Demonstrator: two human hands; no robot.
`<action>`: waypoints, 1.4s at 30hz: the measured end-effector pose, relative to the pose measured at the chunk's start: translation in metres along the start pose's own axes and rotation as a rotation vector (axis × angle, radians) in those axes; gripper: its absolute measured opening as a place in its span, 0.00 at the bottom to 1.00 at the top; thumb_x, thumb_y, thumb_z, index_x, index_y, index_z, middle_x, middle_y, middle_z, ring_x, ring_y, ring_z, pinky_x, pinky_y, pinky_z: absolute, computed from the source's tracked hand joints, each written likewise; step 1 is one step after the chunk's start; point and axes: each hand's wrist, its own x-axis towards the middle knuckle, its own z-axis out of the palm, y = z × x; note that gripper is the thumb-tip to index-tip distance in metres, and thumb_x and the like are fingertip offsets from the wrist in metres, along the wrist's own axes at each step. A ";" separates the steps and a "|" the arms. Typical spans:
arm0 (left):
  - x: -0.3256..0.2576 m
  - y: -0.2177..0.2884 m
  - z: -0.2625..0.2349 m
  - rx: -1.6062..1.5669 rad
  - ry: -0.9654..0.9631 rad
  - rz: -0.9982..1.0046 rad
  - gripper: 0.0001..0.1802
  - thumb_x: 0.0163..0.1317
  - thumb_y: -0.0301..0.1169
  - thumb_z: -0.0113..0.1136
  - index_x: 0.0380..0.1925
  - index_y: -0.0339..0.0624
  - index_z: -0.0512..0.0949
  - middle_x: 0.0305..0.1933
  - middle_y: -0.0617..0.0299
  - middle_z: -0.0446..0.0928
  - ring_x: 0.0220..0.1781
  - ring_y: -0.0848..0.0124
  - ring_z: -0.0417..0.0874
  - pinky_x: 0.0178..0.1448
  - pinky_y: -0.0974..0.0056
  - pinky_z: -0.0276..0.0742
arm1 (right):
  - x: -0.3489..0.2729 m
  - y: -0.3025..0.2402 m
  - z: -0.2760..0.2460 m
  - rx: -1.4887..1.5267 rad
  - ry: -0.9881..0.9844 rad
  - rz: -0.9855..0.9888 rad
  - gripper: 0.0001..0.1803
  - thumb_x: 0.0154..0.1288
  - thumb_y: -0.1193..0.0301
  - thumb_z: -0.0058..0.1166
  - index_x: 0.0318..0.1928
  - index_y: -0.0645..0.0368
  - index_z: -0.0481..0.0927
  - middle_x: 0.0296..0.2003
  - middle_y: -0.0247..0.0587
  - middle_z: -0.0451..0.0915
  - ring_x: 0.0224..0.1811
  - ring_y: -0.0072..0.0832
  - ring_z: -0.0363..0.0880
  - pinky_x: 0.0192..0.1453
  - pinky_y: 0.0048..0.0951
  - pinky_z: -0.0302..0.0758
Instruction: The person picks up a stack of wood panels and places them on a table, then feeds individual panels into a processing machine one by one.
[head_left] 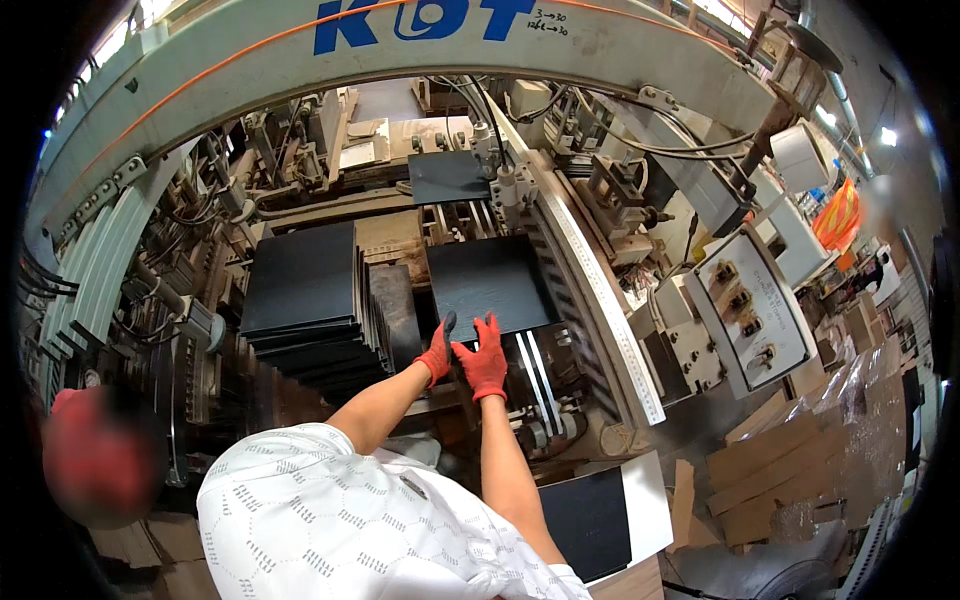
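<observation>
A dark, flat rectangular panel (492, 283) lies on the machine's bed in front of me. My right hand (484, 365), in a red glove, has its fingers spread at the panel's near edge. Close beside it, my left hand (437, 352), gloved in red with grey on it, is held edge-on with fingers stretched out by the panel's near left corner. Neither hand is wrapped around anything; whether the fingertips press on the panel is hard to tell. To the left stands a tall stack of similar dark panels (300, 278).
Another dark panel (450, 178) lies farther along the machine. A long metal rail (600, 300) and a control box with knobs (748, 308) stand on the right. A beam (220, 85) crosses overhead. Dark sheet (590, 522) lies near right; cardboard (790, 460) is beyond. Someone's blurred head (105, 455) is at left.
</observation>
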 end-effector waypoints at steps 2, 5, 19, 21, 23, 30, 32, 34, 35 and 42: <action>0.004 -0.010 0.011 -0.068 0.003 -0.101 0.30 0.65 0.57 0.56 0.59 0.51 0.74 0.57 0.66 0.74 0.55 0.66 0.71 0.59 0.58 0.68 | 0.001 0.009 -0.006 -0.012 0.021 -0.018 0.36 0.52 0.61 0.69 0.62 0.58 0.72 0.72 0.53 0.60 0.72 0.44 0.62 0.70 0.38 0.66; -0.021 -0.018 0.058 -0.080 0.016 -0.215 0.26 0.65 0.56 0.56 0.54 0.51 0.77 0.52 0.65 0.77 0.52 0.67 0.73 0.57 0.60 0.69 | -0.002 0.031 -0.026 -0.048 0.042 0.064 0.36 0.52 0.62 0.69 0.61 0.58 0.72 0.71 0.53 0.60 0.72 0.44 0.62 0.70 0.38 0.66; -0.014 -0.004 0.029 0.219 -0.129 -0.143 0.29 0.70 0.49 0.49 0.62 0.42 0.72 0.59 0.53 0.75 0.59 0.64 0.74 0.67 0.64 0.63 | 0.001 0.019 -0.013 -0.058 0.048 -0.058 0.36 0.53 0.63 0.70 0.62 0.58 0.72 0.71 0.50 0.61 0.71 0.45 0.63 0.69 0.39 0.67; -0.015 -0.002 0.020 0.744 -0.111 0.154 0.21 0.72 0.35 0.46 0.62 0.41 0.70 0.55 0.48 0.74 0.58 0.59 0.75 0.63 0.59 0.67 | 0.002 0.017 -0.012 -0.053 0.049 -0.069 0.36 0.52 0.64 0.71 0.61 0.60 0.72 0.70 0.51 0.62 0.71 0.44 0.63 0.70 0.39 0.66; -0.018 0.002 -0.020 1.395 -0.274 0.576 0.21 0.73 0.32 0.46 0.64 0.40 0.66 0.50 0.41 0.71 0.53 0.48 0.74 0.58 0.59 0.72 | 0.004 0.012 -0.004 -0.033 0.043 -0.085 0.36 0.52 0.66 0.71 0.61 0.60 0.72 0.70 0.51 0.62 0.70 0.43 0.65 0.70 0.38 0.66; -0.152 0.088 -0.035 0.511 -0.300 0.001 0.21 0.69 0.31 0.55 0.61 0.40 0.70 0.42 0.62 0.79 0.40 0.75 0.79 0.45 0.68 0.76 | 0.001 0.024 -0.008 -0.147 0.031 -0.112 0.34 0.55 0.64 0.70 0.60 0.60 0.72 0.69 0.52 0.63 0.72 0.45 0.61 0.73 0.40 0.62; -0.181 0.125 -0.048 0.823 -0.222 0.337 0.18 0.67 0.31 0.58 0.55 0.39 0.74 0.39 0.61 0.79 0.34 0.77 0.77 0.40 0.70 0.74 | -0.001 0.014 -0.010 -0.087 0.025 -0.058 0.33 0.54 0.68 0.70 0.60 0.61 0.72 0.69 0.53 0.63 0.72 0.44 0.62 0.73 0.40 0.62; -0.202 0.164 -0.053 0.834 0.050 0.458 0.14 0.68 0.26 0.53 0.53 0.38 0.77 0.49 0.56 0.80 0.45 0.75 0.78 0.48 0.70 0.73 | 0.000 0.016 -0.009 -0.119 0.035 -0.116 0.32 0.56 0.69 0.70 0.60 0.61 0.72 0.70 0.53 0.63 0.71 0.44 0.63 0.72 0.39 0.62; -0.204 0.174 -0.068 0.860 0.203 0.644 0.16 0.69 0.25 0.52 0.56 0.39 0.74 0.46 0.57 0.79 0.42 0.74 0.77 0.46 0.70 0.73 | -0.001 0.014 -0.004 -0.083 0.028 -0.109 0.32 0.56 0.70 0.69 0.60 0.61 0.72 0.70 0.52 0.62 0.71 0.43 0.63 0.72 0.38 0.63; -0.177 0.223 -0.135 0.152 0.853 0.800 0.36 0.71 0.27 0.53 0.75 0.55 0.49 0.38 0.67 0.68 0.34 0.78 0.69 0.38 0.70 0.73 | 0.000 0.012 -0.002 -0.037 -0.001 -0.076 0.31 0.58 0.71 0.68 0.62 0.60 0.71 0.72 0.50 0.60 0.71 0.40 0.64 0.70 0.38 0.66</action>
